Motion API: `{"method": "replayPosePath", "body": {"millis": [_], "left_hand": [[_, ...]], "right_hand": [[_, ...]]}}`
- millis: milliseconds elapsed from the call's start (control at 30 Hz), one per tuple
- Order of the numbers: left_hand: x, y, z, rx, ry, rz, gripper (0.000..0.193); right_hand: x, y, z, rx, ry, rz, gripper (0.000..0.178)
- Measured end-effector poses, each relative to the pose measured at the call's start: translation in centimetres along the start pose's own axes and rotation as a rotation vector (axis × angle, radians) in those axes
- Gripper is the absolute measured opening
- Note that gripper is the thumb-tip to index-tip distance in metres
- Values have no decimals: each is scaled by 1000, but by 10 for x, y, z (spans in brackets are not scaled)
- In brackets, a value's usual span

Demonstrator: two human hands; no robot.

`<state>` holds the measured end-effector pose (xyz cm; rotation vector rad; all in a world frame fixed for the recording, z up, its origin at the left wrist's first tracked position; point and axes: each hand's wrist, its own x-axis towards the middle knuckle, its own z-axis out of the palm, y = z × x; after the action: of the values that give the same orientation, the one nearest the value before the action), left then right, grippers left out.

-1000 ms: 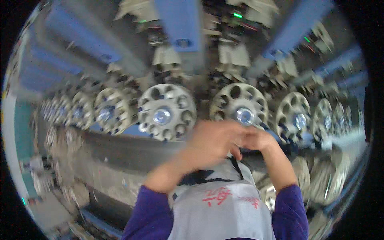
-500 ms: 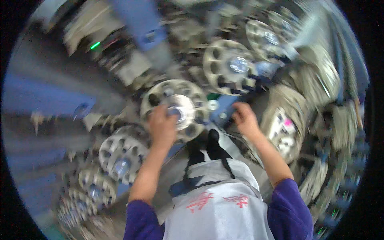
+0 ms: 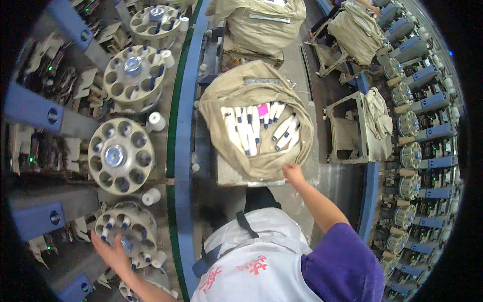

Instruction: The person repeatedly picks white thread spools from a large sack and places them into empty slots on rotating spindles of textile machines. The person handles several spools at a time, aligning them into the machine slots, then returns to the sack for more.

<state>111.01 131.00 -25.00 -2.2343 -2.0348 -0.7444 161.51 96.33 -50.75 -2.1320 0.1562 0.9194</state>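
Note:
A beige cloth sack (image 3: 221, 131) in the middle is full of white yarn bobbins (image 3: 246, 135) with dark blue tips, and a pink slip (image 3: 263, 109) lies among them. At its near right rim, my right hand (image 3: 293, 173) is closed on the cloth. My left hand (image 3: 113, 254) is at the lower left with fingers apart and nothing held. It is over a round, pale bobbin magazine (image 3: 103, 219), whose pockets hold several bobbins; whether it touches cannot be seen.
More round magazines (image 3: 121, 156) line the left machine, with white yarn cones (image 3: 156, 122) beside them. A second sack (image 3: 266, 30) stands beyond. To the right are a cart frame (image 3: 347, 128) and another machine row (image 3: 410, 151). A person's arm (image 3: 370, 6) shows at the far right.
The view has swung and sharpened, bringing the sack to the middle. My left hand, earlier on a magazine's hub, has spread its fingers. My right hand now grips the sack's rim.

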Motion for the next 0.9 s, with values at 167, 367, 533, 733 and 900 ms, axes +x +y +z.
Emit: {"method": "replayPosePath", "body": {"millis": [167,367,533,733,900], "left_hand": [[-79,266,187,-582,-981,185,40],[-136,434,371,-210,-828,539,33],[-102,475,436,413,-498,1174,28],[-31,533,416,50,-583,1354,26],[-13,576,300,-477,-1121,751,23]], "right_hand": [[190,-55,-23,-332,321,-13,45],[284,-26,-19,-373,89,167,47],[220,-18,-52,-242,-46,225,52],[147,-104,-134,-166,15,-145,35],[117,-261,-163,-345,-62,-639,36]]}}
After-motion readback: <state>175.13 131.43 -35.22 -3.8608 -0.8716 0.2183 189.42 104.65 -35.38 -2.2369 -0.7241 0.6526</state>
